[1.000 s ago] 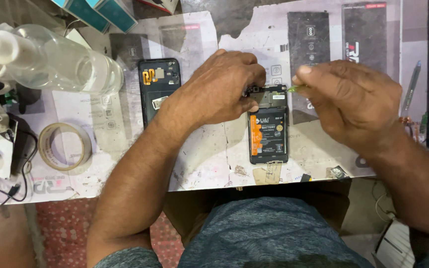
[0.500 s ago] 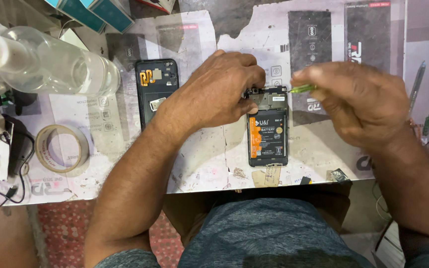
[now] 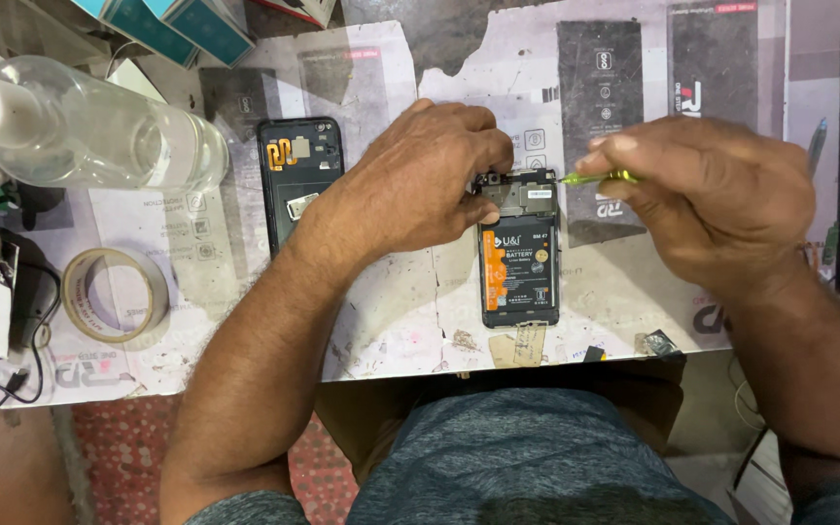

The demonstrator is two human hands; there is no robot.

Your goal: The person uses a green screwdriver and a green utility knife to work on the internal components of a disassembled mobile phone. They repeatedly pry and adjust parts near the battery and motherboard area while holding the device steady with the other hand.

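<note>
An opened phone point(image 3: 520, 255) lies face down on the worn white table point(image 3: 391, 311), its black battery with an orange stripe exposed. My left hand point(image 3: 418, 177) presses down on the phone's top left corner, fingers curled over the edge. My right hand point(image 3: 707, 199) grips a small yellow-green screwdriver point(image 3: 597, 178) whose tip touches the phone's upper right part. The phone's removed back cover point(image 3: 298, 175) lies inside up to the left of my left hand.
A clear plastic bottle point(image 3: 89, 126) lies at the far left. A roll of tape point(image 3: 114, 294) sits below it, with cables and cloth at the left edge. Dark flat packages point(image 3: 600, 78) lie at the back. Teal boxes point(image 3: 177, 24) stand at the top left.
The hands and phone keep the same grip and position; my right hand with the screwdriver has shifted only slightly at the phone's top edge.
</note>
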